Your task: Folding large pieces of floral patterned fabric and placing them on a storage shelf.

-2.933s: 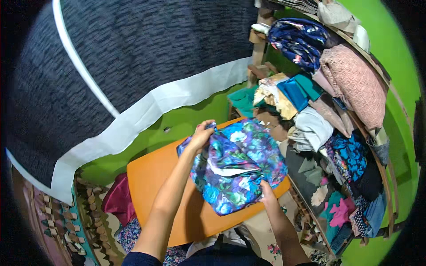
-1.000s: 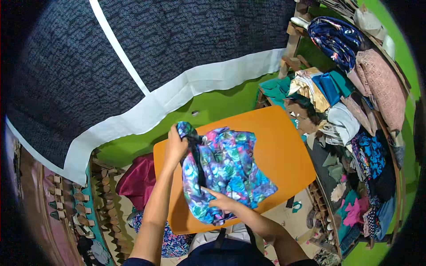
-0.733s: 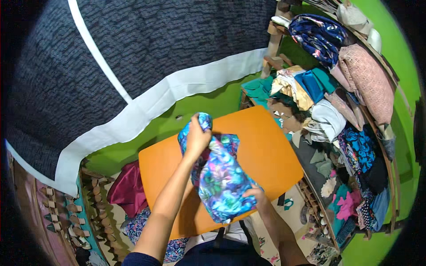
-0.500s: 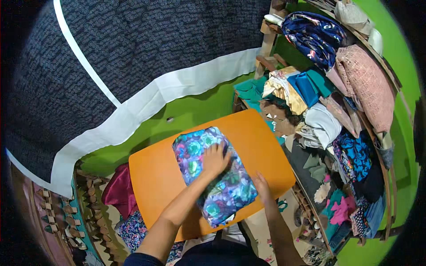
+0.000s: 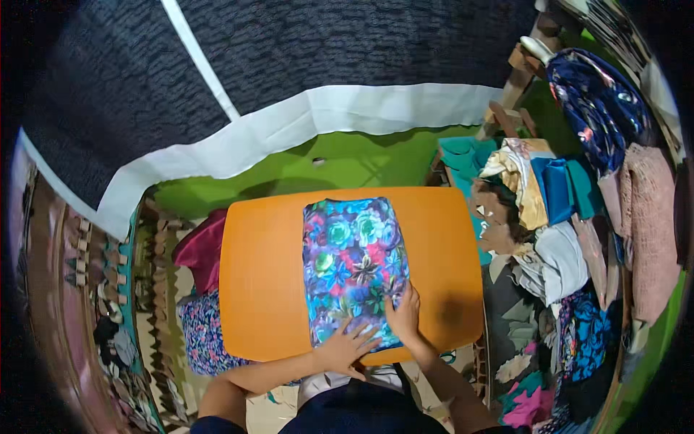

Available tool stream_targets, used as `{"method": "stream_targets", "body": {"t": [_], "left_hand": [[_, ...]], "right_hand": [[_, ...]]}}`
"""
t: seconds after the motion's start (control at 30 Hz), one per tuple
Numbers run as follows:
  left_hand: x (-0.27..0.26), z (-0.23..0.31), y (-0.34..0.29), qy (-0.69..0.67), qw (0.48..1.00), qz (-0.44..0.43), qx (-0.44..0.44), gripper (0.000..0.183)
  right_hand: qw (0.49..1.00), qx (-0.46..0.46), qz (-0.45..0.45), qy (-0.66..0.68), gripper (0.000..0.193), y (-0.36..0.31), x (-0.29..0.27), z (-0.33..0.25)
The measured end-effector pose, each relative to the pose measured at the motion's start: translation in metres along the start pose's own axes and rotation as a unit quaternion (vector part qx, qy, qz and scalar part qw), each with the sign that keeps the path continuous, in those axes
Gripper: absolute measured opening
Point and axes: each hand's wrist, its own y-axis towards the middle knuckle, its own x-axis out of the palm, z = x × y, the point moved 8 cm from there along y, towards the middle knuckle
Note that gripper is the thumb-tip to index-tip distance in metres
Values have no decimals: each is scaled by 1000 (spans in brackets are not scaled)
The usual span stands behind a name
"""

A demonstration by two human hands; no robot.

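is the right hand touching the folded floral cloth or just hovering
Touching. The head view shows the right hand lying flat on the near right edge of the folded floral cloth, fingers spread over the print with no gap.

Folded floral cloth (image 5: 353, 264), blue-purple-green, lying flat, centred on orange table (image 5: 267, 289)

A single head-worn fisheye camera looks steeply down from close above an orange table (image 5: 267, 289). The person's own forearms enter from the lower edge; straight lines bow toward the rim
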Motion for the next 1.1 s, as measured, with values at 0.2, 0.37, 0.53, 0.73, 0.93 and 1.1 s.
{"method": "stream_targets", "body": {"t": [0.2,0.37,0.53,0.73,0.93,1.1], "left_hand": [[39,-5,-25,33,993,-84,72,53],[-48,-32,-12,-206,977,-7,-53,45],[-41,-112,-25,23,929,262,-260,47],[-15,-202,-70,-24,851,256,-459,52],[20,-220,-78,-420,699,364,-449,63],[12,-231,-47,-702,516,345,-350,62]], "right_hand": [[966,62,-248,40,61,20,17,25],[966,-254,-34,-45,46,33,-34,-80],[826,-538,-161,-46,38,20,21,-160],[966,-167,19,-198,46,143,46,-45],[984,-14,49,171,53,116,23,25],[843,209,-149,473,50,78,43,-12]]}}
